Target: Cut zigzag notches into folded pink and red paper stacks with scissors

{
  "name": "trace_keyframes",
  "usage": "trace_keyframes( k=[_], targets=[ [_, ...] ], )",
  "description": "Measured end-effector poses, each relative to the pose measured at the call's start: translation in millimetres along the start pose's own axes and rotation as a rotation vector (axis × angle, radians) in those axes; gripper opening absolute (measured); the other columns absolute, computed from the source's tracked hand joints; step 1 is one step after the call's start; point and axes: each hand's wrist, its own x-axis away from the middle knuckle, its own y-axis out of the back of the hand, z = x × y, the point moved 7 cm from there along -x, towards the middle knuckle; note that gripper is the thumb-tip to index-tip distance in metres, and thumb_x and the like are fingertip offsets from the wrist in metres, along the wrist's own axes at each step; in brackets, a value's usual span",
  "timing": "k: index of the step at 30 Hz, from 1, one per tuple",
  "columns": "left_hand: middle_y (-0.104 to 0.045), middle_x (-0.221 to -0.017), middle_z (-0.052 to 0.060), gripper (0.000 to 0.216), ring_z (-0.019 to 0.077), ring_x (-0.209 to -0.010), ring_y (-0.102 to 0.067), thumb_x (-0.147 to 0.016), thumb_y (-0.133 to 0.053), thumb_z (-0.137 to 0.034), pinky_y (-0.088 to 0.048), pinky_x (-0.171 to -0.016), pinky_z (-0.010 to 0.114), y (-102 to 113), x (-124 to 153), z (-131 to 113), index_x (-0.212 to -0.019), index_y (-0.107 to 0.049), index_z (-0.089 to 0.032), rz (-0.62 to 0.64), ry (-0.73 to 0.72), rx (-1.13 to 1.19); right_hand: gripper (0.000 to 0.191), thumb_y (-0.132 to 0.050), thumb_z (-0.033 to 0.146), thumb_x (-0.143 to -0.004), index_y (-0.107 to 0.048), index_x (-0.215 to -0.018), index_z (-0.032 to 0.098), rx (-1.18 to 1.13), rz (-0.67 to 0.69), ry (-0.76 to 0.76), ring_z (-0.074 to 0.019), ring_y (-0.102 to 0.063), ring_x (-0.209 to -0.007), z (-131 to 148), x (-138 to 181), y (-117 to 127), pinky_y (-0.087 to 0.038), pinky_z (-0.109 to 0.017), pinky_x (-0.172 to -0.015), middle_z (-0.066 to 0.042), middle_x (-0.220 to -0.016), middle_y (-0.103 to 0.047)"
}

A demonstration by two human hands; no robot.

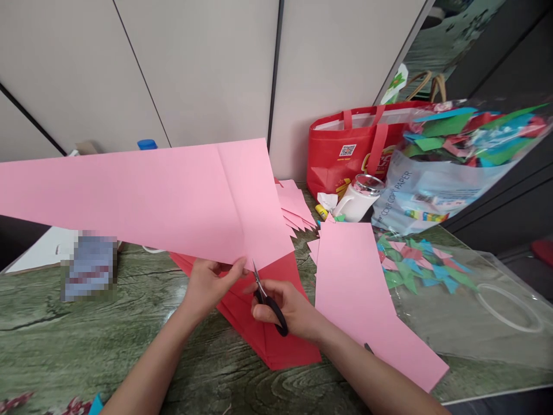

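Note:
My left hand [210,283] pinches the lower edge of a large pink paper sheet [151,193] and holds it up over the table. My right hand [287,311] grips black-handled scissors [264,294], whose blades point up at the sheet's bottom edge beside my left fingers. Under both hands lies a stack of red paper [268,328]. A long pink strip [367,300] lies flat to the right of my right forearm.
On the green wood-grain table [64,346] sit pink triangles [296,210], small coloured paper pieces [415,268], a white jar [358,199], a yellow glue stick [321,211], a red bag [354,147] and a plastic bag of coloured scraps [458,155]. A clear plastic sheet [496,311] covers the right side.

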Motion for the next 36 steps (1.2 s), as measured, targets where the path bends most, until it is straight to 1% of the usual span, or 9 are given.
trace_keyframes(
  k=[5, 13, 19, 24, 29, 36],
  targets=[
    [-0.072, -0.057, 0.004, 0.014, 0.0165, -0.052, -0.067, -0.067, -0.063, -0.023, -0.054, -0.053, 0.021, -0.6, -0.5, -0.5, -0.058, -0.067, -0.014, -0.003, -0.017, 0.010, 0.046, -0.073, 0.043, -0.062, -0.062, -0.097, 0.016, 0.000, -0.009, 0.014, -0.0115, -0.045, -0.065, 1.2, -0.4, 0.2, -0.038, -0.025, -0.061, 0.002, -0.070, -0.050],
    [-0.072, -0.058, 0.005, 0.014, 0.0179, -0.054, -0.068, -0.067, -0.063, -0.024, -0.055, -0.053, 0.023, -1.9, -0.1, 1.6, -0.059, -0.068, -0.014, 0.021, 0.010, 0.030, 0.048, -0.073, 0.046, -0.060, -0.062, -0.095, 0.015, 0.020, -0.030, 0.019, -0.0103, -0.042, -0.060, -0.5, -1.3, 0.8, -0.037, -0.024, -0.056, 0.003, -0.064, -0.047],
    [-0.072, -0.057, 0.004, 0.015, 0.0182, -0.053, -0.068, -0.068, -0.063, -0.026, -0.055, -0.052, 0.023, -1.8, -1.8, 4.3, -0.059, -0.068, -0.015, 0.025, -0.008, 0.022, 0.048, -0.075, 0.047, -0.057, -0.062, -0.091, 0.015, 0.006, -0.043, 0.007, -0.0096, -0.041, -0.056, -3.8, -2.3, 2.6, -0.038, -0.025, -0.056, 0.004, -0.062, -0.048],
    [-0.072, -0.058, 0.004, 0.015, 0.0175, -0.054, -0.068, -0.069, -0.062, -0.025, -0.055, -0.053, 0.022, -1.4, -2.1, 4.8, -0.060, -0.068, -0.015, 0.026, -0.022, 0.022, 0.044, -0.075, 0.043, -0.059, -0.061, -0.090, 0.015, -0.016, -0.053, -0.008, -0.0096, -0.044, -0.052, -7.0, -2.4, 3.3, -0.038, -0.024, -0.053, 0.004, -0.058, -0.049],
    [-0.072, -0.058, 0.004, 0.015, 0.0182, -0.054, -0.068, -0.068, -0.062, -0.026, -0.056, -0.053, 0.024, -1.2, -1.7, 3.6, -0.059, -0.068, -0.015, 0.027, -0.010, 0.011, 0.040, -0.073, 0.043, -0.062, -0.060, -0.089, 0.016, 0.021, -0.058, 0.002, -0.0094, -0.044, -0.050, -6.2, -2.5, 3.8, -0.036, -0.024, -0.050, 0.005, -0.056, -0.049],
    [-0.072, -0.057, 0.004, 0.015, 0.0184, -0.053, -0.068, -0.068, -0.062, -0.027, -0.056, -0.053, 0.024, -1.5, -1.6, 2.9, -0.059, -0.068, -0.015, 0.027, -0.006, 0.017, 0.043, -0.074, 0.046, -0.058, -0.062, -0.087, 0.017, 0.031, -0.066, 0.000, -0.0091, -0.043, -0.050, -7.3, -2.4, 5.3, -0.036, -0.023, -0.049, 0.006, -0.054, -0.047]
  ],
)
